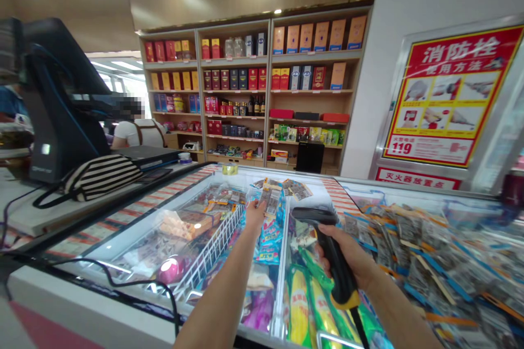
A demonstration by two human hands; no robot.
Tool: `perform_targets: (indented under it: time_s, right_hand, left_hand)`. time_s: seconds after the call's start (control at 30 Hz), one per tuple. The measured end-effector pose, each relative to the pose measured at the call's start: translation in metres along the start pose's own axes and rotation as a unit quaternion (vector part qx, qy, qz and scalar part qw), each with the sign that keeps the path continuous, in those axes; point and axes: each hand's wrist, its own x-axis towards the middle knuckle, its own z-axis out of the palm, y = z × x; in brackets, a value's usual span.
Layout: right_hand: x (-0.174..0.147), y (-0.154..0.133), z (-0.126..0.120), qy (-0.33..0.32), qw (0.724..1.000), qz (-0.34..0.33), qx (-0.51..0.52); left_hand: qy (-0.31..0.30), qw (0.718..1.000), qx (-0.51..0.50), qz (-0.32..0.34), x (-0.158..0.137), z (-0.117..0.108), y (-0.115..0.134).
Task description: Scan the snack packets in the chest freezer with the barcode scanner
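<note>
My left hand [255, 214] reaches over the chest freezer, its fingers closed on the edge of a small flat packet [271, 200] with a greyish-brown printed face. Just beyond it, a few similar packets [298, 189] lie on the freezer top. Blue wrappers [269, 240] are right below this hand. My right hand [347, 253] is wrapped round the handle of a black barcode scanner [336, 256] with a yellow band near its cable. The scanner's head points left, toward the packet. Beneath the scanner are corn-shaped ice creams [299, 297] in green and yellow wrappers.
A heap of loose packets [426, 251] covers the right side. White wire baskets [213, 245] divide the freezer. A black cable [123, 283] crosses its left front. On the left counter stand a checkout terminal [61, 98] and a striped pouch [104, 176]. A person [139, 132] is behind it, near shelves [233, 58].
</note>
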Motion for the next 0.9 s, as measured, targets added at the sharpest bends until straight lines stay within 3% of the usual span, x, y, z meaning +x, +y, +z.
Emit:
perform_targets:
  time_s: [0.17,0.6,0.77,0.9]
  right_hand:
    - [-0.002,0.002,0.003,0.0,1.0,0.024,0.003]
    - [-0.003,-0.001,-0.001,-0.024,0.999,0.013,0.028]
    - [-0.008,-0.013,-0.026,0.029,0.999,-0.027,0.032]
    - [-0.024,-0.029,-0.058,0.082,0.991,-0.094,0.052]
  left_hand:
    - [-0.008,0.996,-0.094,-0.003,-0.001,0.003,0.001]
    - [-0.005,0.994,-0.11,0.018,0.0,0.005,-0.003]
    - [-0.025,0.995,-0.096,0.014,-0.013,0.019,-0.002]
    - [-0.043,0.997,-0.052,0.038,-0.034,0.055,0.004]
